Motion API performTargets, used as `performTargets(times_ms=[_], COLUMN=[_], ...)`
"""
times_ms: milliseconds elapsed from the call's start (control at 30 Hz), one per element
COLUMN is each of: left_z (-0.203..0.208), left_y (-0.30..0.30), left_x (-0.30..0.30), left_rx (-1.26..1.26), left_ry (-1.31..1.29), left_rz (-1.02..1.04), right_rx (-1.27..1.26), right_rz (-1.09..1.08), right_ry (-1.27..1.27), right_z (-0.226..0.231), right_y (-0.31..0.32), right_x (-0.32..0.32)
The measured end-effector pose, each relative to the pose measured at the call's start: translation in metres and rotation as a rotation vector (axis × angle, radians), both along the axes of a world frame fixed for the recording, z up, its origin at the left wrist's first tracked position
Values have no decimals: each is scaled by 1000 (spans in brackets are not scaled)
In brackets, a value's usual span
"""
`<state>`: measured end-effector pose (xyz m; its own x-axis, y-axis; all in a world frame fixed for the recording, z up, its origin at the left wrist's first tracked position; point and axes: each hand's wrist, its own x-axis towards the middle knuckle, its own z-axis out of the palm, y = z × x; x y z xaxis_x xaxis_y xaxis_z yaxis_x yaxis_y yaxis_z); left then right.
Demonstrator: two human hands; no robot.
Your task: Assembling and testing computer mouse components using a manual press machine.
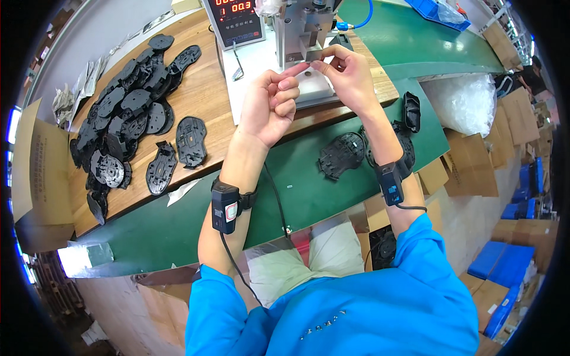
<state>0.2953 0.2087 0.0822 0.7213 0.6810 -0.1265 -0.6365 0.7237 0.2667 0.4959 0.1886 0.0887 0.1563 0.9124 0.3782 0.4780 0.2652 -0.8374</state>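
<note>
In front of a bench press [306, 35] with a metal head, both hands meet under its tool at a white block [314, 86]. My left hand [272, 107] has its index finger stretched to the block and its other fingers curled in. Thumb and index finger of my right hand [349, 74] pinch at the same spot. Whatever lies between the fingertips is too small to make out. To the left is a heap of black plastic shells [133, 101], shaped like computer-mouse bases. Two single shells [191, 142] lie nearer on the wooden board.
A control box [234, 24] with red digits stands left of the press. More black parts [341, 155] lie on the green table [285, 204] beneath my right forearm. Cables trail from both wrist devices. A plastic bag [460, 104] and cardboard boxes [472, 166] stand at the right.
</note>
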Motion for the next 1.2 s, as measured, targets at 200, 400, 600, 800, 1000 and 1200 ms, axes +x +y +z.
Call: performTargets(times_ms=[200,400,600,800,1000,1200], left_z=[-1,5,4,1,-8,-14], left_y=[-1,0,0,-1,0,4], left_x=[1,-2,-1,2,-1,-4], left_rx=[-4,78,136,241,332,390], left_ry=[19,168,270,405,391,361], left_rz=[5,21,33,65,43,35], right_rx=[-5,-13,-5,-23,-53,-50], right_rz=[-7,-15,-15,-30,-35,-27], right_ry=[-16,-37,-24,-40,-33,-19], right_z=[0,1,-2,-2,1,1], right_y=[0,0,1,-1,-5,-9], right_x=[0,1,1,0,-1,-6])
